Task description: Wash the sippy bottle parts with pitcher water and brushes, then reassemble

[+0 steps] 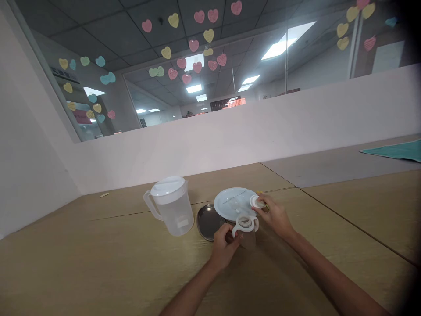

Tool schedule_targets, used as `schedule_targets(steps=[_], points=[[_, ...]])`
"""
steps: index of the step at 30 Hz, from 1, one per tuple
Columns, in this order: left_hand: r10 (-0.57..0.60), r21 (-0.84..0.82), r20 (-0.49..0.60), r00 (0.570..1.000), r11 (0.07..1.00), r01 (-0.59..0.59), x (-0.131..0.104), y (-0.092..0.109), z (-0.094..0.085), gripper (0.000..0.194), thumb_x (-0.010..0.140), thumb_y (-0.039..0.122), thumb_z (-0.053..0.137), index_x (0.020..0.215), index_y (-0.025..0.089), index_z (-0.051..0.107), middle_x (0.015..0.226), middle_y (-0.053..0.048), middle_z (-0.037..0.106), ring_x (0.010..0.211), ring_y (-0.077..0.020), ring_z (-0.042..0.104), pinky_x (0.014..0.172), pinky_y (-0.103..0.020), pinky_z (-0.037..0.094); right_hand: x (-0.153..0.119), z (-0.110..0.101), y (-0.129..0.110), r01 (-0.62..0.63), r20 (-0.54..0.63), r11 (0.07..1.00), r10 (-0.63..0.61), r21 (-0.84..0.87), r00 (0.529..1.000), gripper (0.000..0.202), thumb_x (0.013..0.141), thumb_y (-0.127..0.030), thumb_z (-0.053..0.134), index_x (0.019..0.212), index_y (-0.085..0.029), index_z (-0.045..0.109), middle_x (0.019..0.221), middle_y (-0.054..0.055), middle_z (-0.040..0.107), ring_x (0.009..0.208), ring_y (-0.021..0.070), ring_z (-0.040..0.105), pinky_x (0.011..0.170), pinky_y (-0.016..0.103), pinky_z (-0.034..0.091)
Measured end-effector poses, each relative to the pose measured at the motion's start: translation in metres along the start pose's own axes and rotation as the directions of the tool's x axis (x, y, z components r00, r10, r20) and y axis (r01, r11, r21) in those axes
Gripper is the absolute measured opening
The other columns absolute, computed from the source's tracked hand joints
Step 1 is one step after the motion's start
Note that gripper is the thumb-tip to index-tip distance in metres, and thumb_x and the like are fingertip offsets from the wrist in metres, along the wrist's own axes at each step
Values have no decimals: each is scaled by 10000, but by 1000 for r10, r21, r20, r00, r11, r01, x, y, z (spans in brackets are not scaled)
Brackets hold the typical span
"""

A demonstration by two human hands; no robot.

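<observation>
My left hand (224, 246) is closed on a clear bottle with a white two-handled collar (245, 228) around its neck. The bottle's mouth faces up and looks uncovered. My right hand (276, 218) pinches a white screw ring (254, 202), held just above and to the right of the bottle. Something yellowish shows by my right fingers, too small to name. Behind the bottle is a pale blue plate (223, 199) with small clear pieces on it that I cannot make out. A round dark metal dish (207, 223) lies left of the plate, close to my left hand.
To the left stands a clear plastic pitcher (176, 216) with a white lid, its handle pointing left. A teal cloth (397, 150) lies at the far right. Beyond the wooden table (115, 254) rise a white wall (210, 140) and a window with heart-shaped notes.
</observation>
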State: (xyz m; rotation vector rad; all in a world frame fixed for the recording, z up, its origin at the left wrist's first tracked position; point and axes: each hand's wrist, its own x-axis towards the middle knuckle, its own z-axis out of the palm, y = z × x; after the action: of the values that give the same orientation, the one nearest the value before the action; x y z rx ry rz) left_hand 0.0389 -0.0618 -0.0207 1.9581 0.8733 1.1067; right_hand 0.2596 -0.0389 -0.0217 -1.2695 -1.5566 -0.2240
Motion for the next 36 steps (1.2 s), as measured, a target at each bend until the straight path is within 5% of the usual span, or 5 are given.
schedule_targets(steps=[10, 16, 24, 29, 36], points=[[-5, 8, 11, 1000, 1000, 5, -1, 2, -1, 273, 776, 376, 563, 670, 144, 467, 653, 40, 395, 589, -67, 335, 534, -184, 262, 1, -5, 3, -16, 38, 979, 24, -203, 999, 194, 831, -330, 444, 977, -209, 487, 888, 51, 635, 719, 189, 598, 593, 283, 451], [-15, -2, 8, 1000, 1000, 15, 0, 1, -1, 272, 773, 375, 568, 673, 143, 468, 650, 40, 396, 586, -66, 329, 530, -183, 258, 0, -3, 2, 241, 94, 866, -222, -438, 971, 327, 789, -85, 408, 1036, -221, 574, 1173, 109, 527, 1030, 242, 489, 850, 362, 416], [-15, -8, 10, 1000, 1000, 15, -1, 1, 0, 281, 770, 392, 563, 675, 144, 471, 650, 37, 405, 586, -70, 330, 530, -184, 261, -4, 0, 0, 310, 210, 789, -232, -530, 950, 511, 787, -101, 427, 1225, -353, 499, 1238, 104, 476, 973, 266, 487, 783, 402, 424], [-16, -9, 11, 1000, 1000, 16, -1, 1, -1, 278, 766, 387, 567, 667, 146, 468, 638, 41, 397, 580, -70, 332, 529, -187, 258, -5, 3, -2, 260, 212, 839, -177, -478, 961, 600, 788, -87, 362, 1312, -379, 387, 1264, 95, 474, 950, 287, 507, 764, 436, 420], [3, 34, -14, 1000, 999, -2, -1, -1, 1, 220, 769, 369, 561, 764, 154, 515, 697, 18, 481, 610, -84, 411, 551, -192, 331, -2, 7, 3, 6, 46, 973, 5, -232, 999, 425, 824, -341, 444, 1199, -143, 472, 1062, 140, 595, 963, 281, 529, 829, 424, 427]])
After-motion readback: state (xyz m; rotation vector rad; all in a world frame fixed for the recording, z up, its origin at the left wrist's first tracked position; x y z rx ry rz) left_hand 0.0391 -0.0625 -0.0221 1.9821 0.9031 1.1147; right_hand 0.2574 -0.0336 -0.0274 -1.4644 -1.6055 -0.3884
